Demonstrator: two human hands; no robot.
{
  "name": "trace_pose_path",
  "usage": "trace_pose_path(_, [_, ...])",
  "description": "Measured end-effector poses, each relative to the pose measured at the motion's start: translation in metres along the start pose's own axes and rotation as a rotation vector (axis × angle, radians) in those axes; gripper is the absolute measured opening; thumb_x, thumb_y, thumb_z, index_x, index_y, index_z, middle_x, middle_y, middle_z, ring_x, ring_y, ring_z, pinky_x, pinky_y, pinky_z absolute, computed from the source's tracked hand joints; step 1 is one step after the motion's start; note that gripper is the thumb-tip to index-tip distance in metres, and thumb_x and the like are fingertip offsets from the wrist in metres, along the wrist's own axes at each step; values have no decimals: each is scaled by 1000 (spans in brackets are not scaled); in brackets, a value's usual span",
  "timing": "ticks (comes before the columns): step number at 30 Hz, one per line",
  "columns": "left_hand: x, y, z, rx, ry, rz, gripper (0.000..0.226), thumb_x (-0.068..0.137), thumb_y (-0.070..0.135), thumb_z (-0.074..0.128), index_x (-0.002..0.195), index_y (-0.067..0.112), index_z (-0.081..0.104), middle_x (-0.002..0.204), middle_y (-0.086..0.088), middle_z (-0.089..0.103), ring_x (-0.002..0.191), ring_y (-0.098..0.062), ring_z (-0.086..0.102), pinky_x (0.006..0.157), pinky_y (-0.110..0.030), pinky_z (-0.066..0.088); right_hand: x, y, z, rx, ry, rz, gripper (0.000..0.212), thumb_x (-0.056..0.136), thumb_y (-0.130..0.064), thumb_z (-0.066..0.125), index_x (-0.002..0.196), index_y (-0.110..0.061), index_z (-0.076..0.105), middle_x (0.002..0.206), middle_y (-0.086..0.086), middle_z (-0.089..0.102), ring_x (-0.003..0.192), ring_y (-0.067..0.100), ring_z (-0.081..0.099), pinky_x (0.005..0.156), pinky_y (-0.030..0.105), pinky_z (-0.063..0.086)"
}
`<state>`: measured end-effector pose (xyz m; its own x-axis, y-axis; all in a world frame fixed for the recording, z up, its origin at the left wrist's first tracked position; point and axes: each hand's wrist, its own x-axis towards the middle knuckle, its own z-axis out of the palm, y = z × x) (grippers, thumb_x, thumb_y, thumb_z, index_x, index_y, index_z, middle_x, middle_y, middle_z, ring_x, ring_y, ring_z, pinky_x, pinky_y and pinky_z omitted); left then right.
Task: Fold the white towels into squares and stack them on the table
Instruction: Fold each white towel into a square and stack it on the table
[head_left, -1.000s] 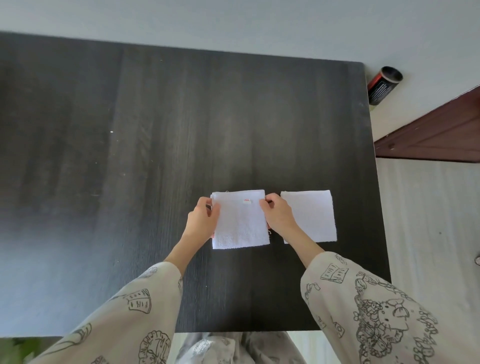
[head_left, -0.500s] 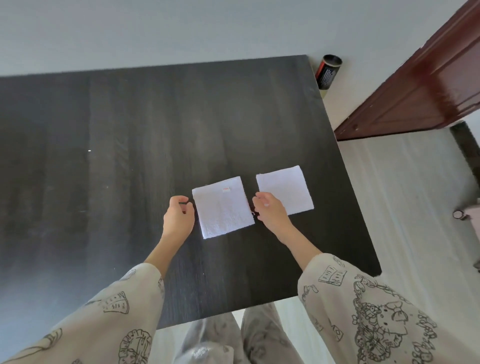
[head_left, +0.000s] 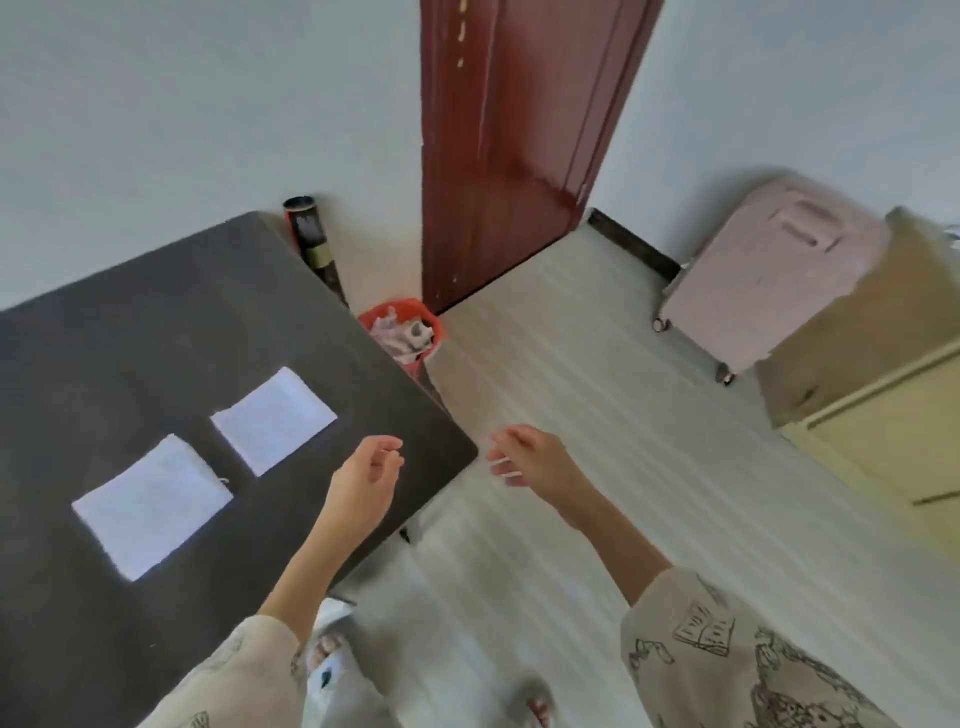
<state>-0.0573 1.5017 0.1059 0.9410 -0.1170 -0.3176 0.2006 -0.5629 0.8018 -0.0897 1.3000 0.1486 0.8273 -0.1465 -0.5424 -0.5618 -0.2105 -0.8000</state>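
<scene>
Two white towels lie folded into squares side by side on the dark table (head_left: 156, 322), apart from each other. The nearer folded towel (head_left: 153, 506) is at the left; the farther folded towel (head_left: 274, 420) lies toward the table's right corner. My left hand (head_left: 366, 480) hovers over the table's right edge with loosely curled fingers and holds nothing. My right hand (head_left: 527, 460) is out past the table corner, over the floor, fingers relaxed and empty. Neither hand touches a towel.
A red bin (head_left: 404, 332) full of crumpled paper stands by the table's far right corner, beside a dark tube (head_left: 311, 234). A brown door (head_left: 514, 145) is behind it. A pink suitcase (head_left: 769, 275) and a yellow cabinet (head_left: 883, 395) stand at the right on the pale floor.
My hands have let go of the nearer towel and swung right, off the table's edge. The view has turned sharply right, so the towels now sit at the left.
</scene>
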Motion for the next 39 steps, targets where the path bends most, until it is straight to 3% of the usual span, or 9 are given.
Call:
trace_pose_path(3, [-13,61,91,34,-145,123,21,95,16,46,112,14,56,99,-5,64,93,-23,61,82,-31,46,-41,42,-98,47,154,-9,25,97,-23,46,111,-7,59,92,4,65,80,18,61,69,25,47])
trace_pose_path(7, [-35,138,207,60,-334,310,14,94,13,48,102,23,54,92,-4,62,88,-27,62,79,-36,48,-93,99,-214,212,320,56,23,98,-18,45,112,-5,57,89,6,62,70,14,57,58,18,42])
trace_pose_path(11, [-50,209,307,125,-527,433,14,94,14,48,101,25,53,92,0,63,83,-20,62,76,-29,48,-133,153,-310,320,497,77,22,98,-18,45,110,-6,59,91,7,64,78,19,59,64,22,44])
trace_pose_path(15, [-44,272,397,164,-655,493,14,94,14,47,100,25,54,92,2,63,83,-18,62,78,-31,48,-142,200,-393,403,620,98,23,97,-23,46,108,-9,60,92,6,67,78,17,61,68,24,47])
trace_pose_path(30, [45,527,730,216,-911,541,16,96,14,42,103,19,55,97,0,63,80,-10,61,68,-19,45,-89,271,-772,523,915,133,22,97,-28,47,109,-14,60,93,2,68,84,17,64,77,31,51])
trace_pose_path(39, [105,624,910,377,-945,560,20,97,18,42,112,16,56,105,-3,61,92,-18,60,78,-26,45,-13,327,-973,551,879,188,22,98,-24,46,110,-12,59,91,3,67,83,18,63,78,32,50])
